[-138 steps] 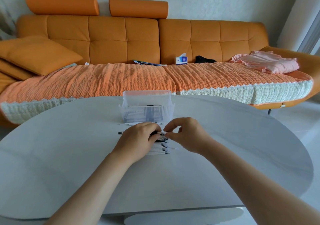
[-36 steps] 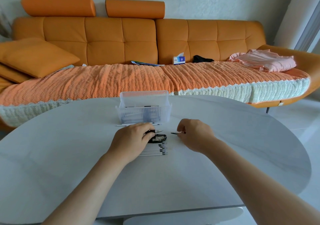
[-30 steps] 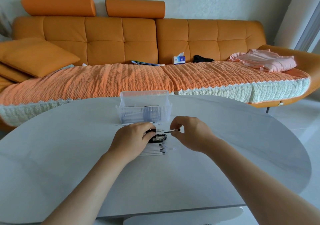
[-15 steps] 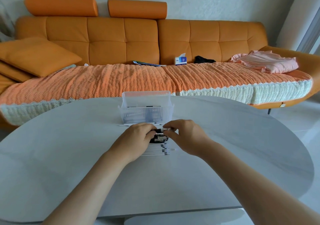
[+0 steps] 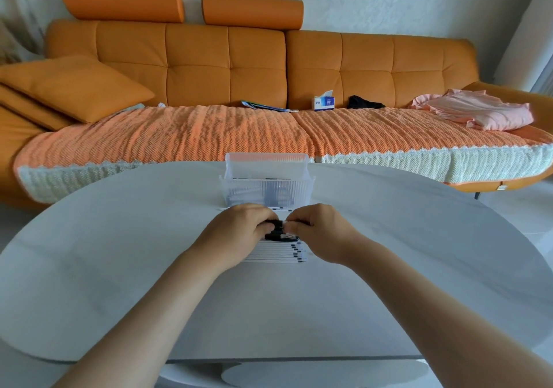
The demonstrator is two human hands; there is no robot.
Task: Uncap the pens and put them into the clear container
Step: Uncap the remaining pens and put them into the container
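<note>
In the head view, a slim pen (image 5: pixel 278 224) is pinched at both ends above the white table (image 5: pixel 119 268): the left hand (image 5: pixel 239 232) is closed round the barrel, the right hand (image 5: pixel 317 232) round what seems to be the cap, though the fingers hide the joint. The pen is judged light, stiff and slick, best gripped close to the cap seam. A row of pens (image 5: pixel 278 253) lies beneath the hands. The clear container (image 5: pixel 266 190), already holding pens, stands just beyond; nothing is seen blocking it. An orange sofa (image 5: pixel 227 67) lies behind.
</note>
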